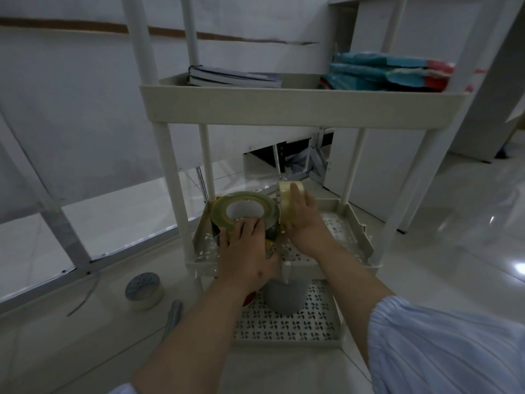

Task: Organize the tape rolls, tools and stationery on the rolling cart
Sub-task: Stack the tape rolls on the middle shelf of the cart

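— Where are the hands?
— Both reach into the cart's middle tray (366, 245). The left hand (247, 251) lies on the near rim of a wide yellowish tape roll (244, 213), fingers curled over its top edge; the roll sits flat atop a darker stack at the tray's left.
— And the other?
— The right hand (302, 220) grips a paler tape roll (288, 199) standing on edge, just right of the wide roll, fingers wrapped over its face.
— Further back?
— The top shelf (284, 109) holds notebooks (233, 78) at left, teal packets (389, 75) at right.
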`<state>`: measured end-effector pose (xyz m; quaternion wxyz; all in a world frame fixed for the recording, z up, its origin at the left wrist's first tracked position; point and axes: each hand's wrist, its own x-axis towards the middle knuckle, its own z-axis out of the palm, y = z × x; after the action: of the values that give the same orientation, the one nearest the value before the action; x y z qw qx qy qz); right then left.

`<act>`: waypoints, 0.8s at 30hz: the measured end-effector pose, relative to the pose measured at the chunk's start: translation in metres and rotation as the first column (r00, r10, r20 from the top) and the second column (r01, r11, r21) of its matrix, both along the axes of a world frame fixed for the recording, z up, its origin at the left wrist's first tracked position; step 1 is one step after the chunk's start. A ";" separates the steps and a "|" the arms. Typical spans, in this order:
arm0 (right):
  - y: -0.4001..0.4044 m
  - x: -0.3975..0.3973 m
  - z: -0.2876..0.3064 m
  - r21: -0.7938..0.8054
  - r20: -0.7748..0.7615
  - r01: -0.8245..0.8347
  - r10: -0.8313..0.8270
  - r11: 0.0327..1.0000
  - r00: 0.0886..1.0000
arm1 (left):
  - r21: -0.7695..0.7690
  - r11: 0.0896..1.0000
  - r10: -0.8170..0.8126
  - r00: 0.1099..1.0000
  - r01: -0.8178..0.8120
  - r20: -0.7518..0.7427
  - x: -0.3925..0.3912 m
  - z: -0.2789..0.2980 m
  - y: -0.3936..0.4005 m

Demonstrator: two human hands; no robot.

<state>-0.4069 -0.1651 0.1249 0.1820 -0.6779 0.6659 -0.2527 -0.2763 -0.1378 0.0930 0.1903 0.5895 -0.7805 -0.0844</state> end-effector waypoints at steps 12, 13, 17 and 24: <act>0.089 -0.050 0.017 -0.196 0.033 -0.180 0.190 0.964 0.981 | -0.169 0.968 -0.220 0.955 0.187 -0.200 -0.025 -0.008 0.058; 0.101 -0.059 0.015 -0.170 0.074 -0.187 0.202 0.968 0.977 | -0.168 0.962 -0.250 0.940 0.214 -0.231 -0.031 -0.017 0.068; 0.137 -0.096 0.001 0.114 0.071 -0.329 0.323 0.937 0.944 | -0.173 0.922 -0.379 0.899 0.346 -0.219 -0.063 -0.057 0.111; 0.146 -0.173 -0.074 0.395 -0.023 -0.173 0.198 0.902 0.980 | 0.110 0.873 -0.437 0.863 0.474 -0.254 -0.111 -0.116 0.134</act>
<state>-0.5795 -0.0186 0.0506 0.3159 -0.6957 0.6408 -0.0748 -0.3874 -0.0041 -0.0232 0.2001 0.3886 -0.8616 -0.2580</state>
